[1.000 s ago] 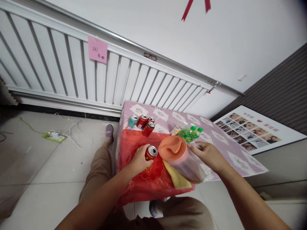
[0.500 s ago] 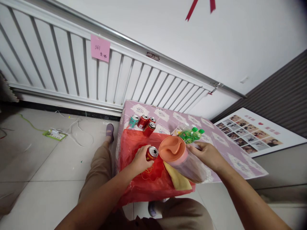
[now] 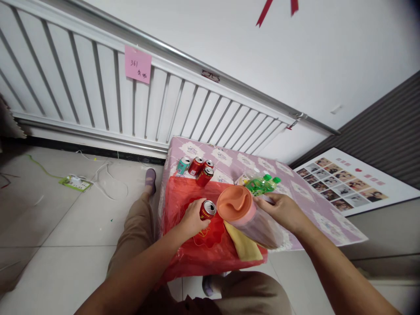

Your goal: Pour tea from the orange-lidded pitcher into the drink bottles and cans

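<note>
My left hand (image 3: 193,219) is wrapped round an opened red drink can (image 3: 208,211), held upright over a red scalloped tray (image 3: 213,238). By its handle, my right hand (image 3: 281,210) grips a clear pitcher (image 3: 262,229) with an orange lid (image 3: 235,204). The pitcher tilts toward the can, its lid close to the can's rim. No stream of liquid can be made out between them. Beneath the pitcher lies a folded yellow cloth (image 3: 243,243) on the red plastic sheet (image 3: 177,199).
Several red cans (image 3: 205,176) and a teal can (image 3: 183,165) stand at the table's back left. Green-capped bottles (image 3: 262,183) are behind the pitcher. A white radiator (image 3: 183,103) runs behind the table (image 3: 298,192). On the floor at left lies a power strip (image 3: 76,183) with cables.
Almost nothing differs. The view has shifted very slightly, while both hands, the can and the tilted pitcher keep nearly the same places.
</note>
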`<act>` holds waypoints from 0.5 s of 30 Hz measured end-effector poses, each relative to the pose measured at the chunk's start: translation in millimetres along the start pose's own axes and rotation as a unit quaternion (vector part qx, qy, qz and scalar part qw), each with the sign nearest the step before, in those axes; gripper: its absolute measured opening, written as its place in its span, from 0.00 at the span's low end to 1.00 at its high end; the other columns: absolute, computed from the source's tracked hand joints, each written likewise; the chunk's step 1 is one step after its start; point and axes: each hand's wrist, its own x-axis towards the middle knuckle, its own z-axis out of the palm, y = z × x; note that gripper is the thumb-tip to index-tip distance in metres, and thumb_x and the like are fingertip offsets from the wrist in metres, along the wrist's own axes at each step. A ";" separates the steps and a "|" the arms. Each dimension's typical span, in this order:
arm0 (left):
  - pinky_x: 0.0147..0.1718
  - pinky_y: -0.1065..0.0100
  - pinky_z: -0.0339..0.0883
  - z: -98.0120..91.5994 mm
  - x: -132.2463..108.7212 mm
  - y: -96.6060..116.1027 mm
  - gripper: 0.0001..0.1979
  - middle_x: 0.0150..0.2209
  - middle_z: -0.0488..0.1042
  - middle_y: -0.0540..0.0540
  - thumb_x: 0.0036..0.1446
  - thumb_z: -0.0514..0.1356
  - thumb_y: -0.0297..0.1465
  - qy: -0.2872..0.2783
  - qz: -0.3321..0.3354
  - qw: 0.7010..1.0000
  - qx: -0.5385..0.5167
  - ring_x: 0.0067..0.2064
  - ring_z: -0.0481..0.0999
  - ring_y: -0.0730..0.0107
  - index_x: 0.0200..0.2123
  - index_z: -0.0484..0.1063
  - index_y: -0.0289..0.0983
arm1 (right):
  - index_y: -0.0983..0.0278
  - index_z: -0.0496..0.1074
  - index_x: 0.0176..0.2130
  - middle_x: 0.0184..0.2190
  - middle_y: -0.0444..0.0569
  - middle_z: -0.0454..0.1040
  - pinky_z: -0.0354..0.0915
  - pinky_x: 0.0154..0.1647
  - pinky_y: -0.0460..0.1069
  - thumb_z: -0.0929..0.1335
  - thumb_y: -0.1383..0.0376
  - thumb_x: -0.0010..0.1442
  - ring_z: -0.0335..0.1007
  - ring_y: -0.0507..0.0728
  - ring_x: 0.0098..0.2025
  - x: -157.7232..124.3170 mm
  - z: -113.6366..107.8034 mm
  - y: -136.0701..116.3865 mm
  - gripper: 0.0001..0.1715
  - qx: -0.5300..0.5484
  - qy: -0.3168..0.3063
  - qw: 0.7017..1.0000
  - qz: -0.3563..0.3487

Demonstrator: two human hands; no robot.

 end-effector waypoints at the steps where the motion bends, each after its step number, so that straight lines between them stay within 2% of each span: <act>1: 0.59 0.51 0.63 0.0 0.2 0.1 0.36 0.55 0.71 0.40 0.41 0.68 0.22 0.002 -0.001 1.000 -0.002 0.57 0.70 0.51 0.56 0.64 0.39 | 0.62 0.67 0.20 0.17 0.41 0.61 0.54 0.20 0.46 0.67 0.42 0.52 0.55 0.51 0.21 0.5 0.3 -0.2 0.28 0.004 0.000 1.000 -0.002; 6: 0.58 0.51 0.63 -0.2 0.6 1.3 0.36 0.54 0.72 0.42 0.40 0.67 0.21 0.003 0.000 1.000 -0.006 0.56 0.71 0.52 0.55 0.65 0.42 | 0.61 0.64 0.18 0.16 0.41 0.59 0.52 0.20 0.47 0.68 0.40 0.50 0.54 0.51 0.20 1.9 1.6 -2.0 0.30 0.007 0.003 1.000 -0.005; 15: 0.58 0.51 0.63 1.7 0.9 -1.5 0.36 0.55 0.72 0.40 0.40 0.67 0.22 0.000 0.004 1.000 0.002 0.57 0.71 0.51 0.56 0.65 0.39 | 0.62 0.67 0.19 0.16 0.41 0.61 0.53 0.21 0.47 0.68 0.40 0.50 0.56 0.51 0.21 1.4 -0.4 -6.8 0.30 0.004 -0.004 1.000 -0.002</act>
